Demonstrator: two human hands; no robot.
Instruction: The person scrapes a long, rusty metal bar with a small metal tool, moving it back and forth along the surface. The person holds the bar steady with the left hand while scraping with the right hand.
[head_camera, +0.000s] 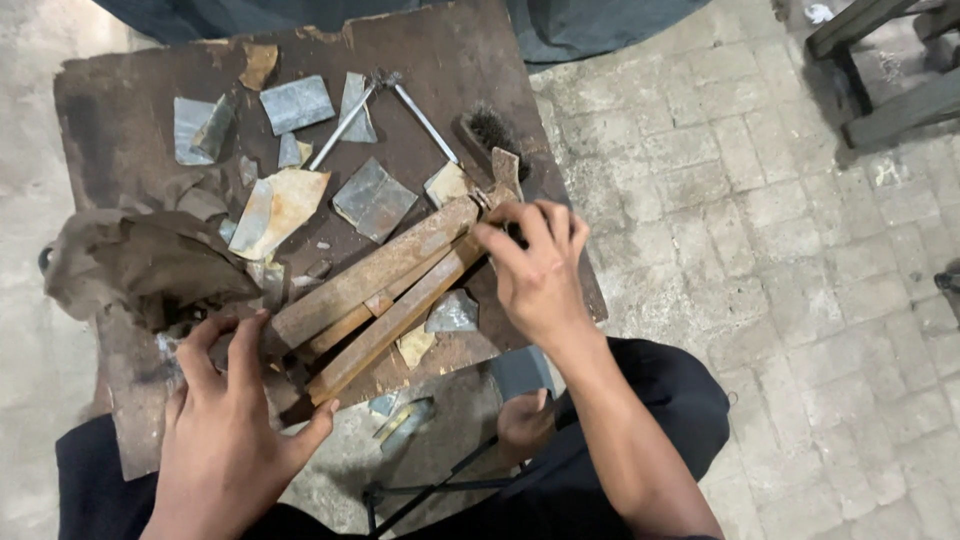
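Left hand (232, 415), right hand (540, 265) spread, gripping rusty bars (385, 290) ends.

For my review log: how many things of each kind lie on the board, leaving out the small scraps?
Rusty bars: 3
Metal rods: 2
Wire brush: 1
Brown cloth: 1
Total: 7
The left hand and right hand grip the bars' ends.
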